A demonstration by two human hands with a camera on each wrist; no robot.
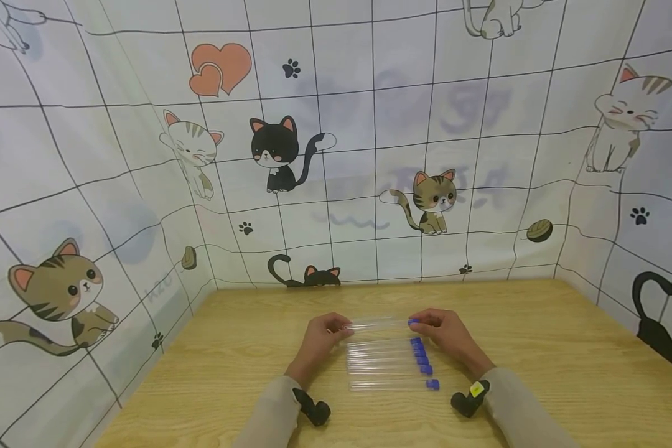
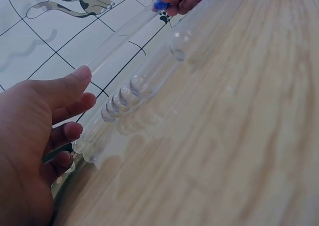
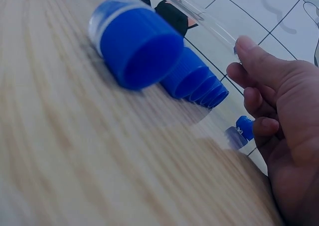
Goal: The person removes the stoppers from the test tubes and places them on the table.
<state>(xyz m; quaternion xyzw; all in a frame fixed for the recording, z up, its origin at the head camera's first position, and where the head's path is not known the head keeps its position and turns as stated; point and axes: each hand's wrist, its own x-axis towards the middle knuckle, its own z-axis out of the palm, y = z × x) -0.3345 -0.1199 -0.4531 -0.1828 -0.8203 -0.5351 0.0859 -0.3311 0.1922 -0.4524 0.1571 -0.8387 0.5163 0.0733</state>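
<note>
A clear test tube [image 1: 372,325] with a blue cap [image 2: 160,5] spans the gap between both hands, raised over the table in the wrist views. My left hand [image 1: 326,339] pinches its rounded end between thumb and index finger, other fingers loosely bent. At the capped end, my right hand [image 1: 445,330] pinches the cap, mostly hidden by thumb and fingers. Nearer me, several capped test tubes [image 1: 381,358] lie side by side, blue caps [image 1: 420,353] to the right. One separate tube [image 1: 389,382] lies closest to me. Beyond the row, another blue cap [image 3: 244,127] shows beside my right fingers.
Everything lies on a wood-grain table [image 1: 229,361]. A white cloth [image 1: 347,249] printed with grid lines and cartoon cats hangs behind and at both sides. Black wrist mounts [image 1: 313,409] sit on both beige sleeves [image 1: 274,414].
</note>
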